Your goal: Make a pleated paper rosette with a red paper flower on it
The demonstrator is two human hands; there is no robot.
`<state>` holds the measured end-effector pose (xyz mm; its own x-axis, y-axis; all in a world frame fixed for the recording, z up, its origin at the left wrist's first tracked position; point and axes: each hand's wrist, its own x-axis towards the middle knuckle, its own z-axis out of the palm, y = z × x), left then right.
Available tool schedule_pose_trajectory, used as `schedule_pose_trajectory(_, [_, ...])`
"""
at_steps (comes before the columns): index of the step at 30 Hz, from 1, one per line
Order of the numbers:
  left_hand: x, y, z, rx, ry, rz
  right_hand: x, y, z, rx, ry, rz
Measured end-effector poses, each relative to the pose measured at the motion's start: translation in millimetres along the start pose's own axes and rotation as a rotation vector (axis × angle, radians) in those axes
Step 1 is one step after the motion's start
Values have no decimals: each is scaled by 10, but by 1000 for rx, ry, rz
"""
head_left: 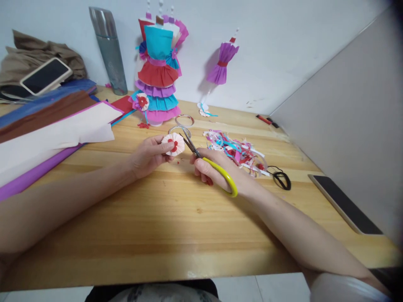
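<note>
Pinched between the fingers of my left hand is a round pleated paper rosette, pale pink with a red piece at its middle. My right hand grips a pair of scissors with yellow-green handles. Their blades are parted, tips up beside the rosette's right edge. Tape rolls lie on the table just behind the rosette. Farther back stands a tiered paper dress in blue, red, purple and pink, with a similar rosette near its lower left side.
Colourful paper scraps are heaped right of the scissors, beside a black hair tie. Folded crepe paper sheets lie at left. A bottle and a small purple paper dress are at the wall. A phone lies far right.
</note>
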<state>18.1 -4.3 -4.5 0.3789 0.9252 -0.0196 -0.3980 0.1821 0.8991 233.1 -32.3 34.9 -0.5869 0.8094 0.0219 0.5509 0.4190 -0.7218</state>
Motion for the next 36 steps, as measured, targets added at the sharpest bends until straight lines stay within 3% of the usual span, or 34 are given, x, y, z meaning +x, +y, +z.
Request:
schedule_pose_trajectory(26, [-17,21,28,33,29,-3,30,-117,-12,-126,3,34])
schedule_pose_trajectory(36, [-7,7,13,48,9,16,54,-62,13,-154,35,0])
